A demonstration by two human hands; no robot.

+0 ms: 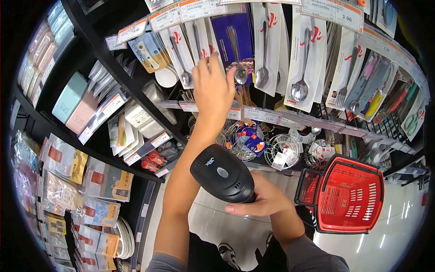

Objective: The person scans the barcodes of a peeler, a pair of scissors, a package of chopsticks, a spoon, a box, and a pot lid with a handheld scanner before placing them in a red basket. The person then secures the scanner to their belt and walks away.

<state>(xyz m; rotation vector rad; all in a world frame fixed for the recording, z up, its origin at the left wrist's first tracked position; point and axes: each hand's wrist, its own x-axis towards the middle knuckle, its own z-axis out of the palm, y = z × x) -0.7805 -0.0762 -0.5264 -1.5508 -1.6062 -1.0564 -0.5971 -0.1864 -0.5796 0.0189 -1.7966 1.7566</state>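
Note:
My left hand [212, 86] reaches up to a row of hanging spoon packs. Its fingers lie against a white carded spoon [196, 38], thumb apart, near a purple spoon pack [230, 41]. A silver spoon [181, 61] on a white card hangs to the left of the hand, and another carded spoon [263, 59] to the right of the purple pack. My right hand [267, 197], lower down, is closed around the handle of a black barcode scanner [223, 174]. The scanner's head covers part of the left forearm's edge.
A red shopping basket [349, 195] with black handles is on the tiled floor [204, 222] at right. Round wire baskets [283, 151] sit on the lower shelf. Price labels [333, 13] run along the rack. Packaged goods [106, 179] fill the left shelves.

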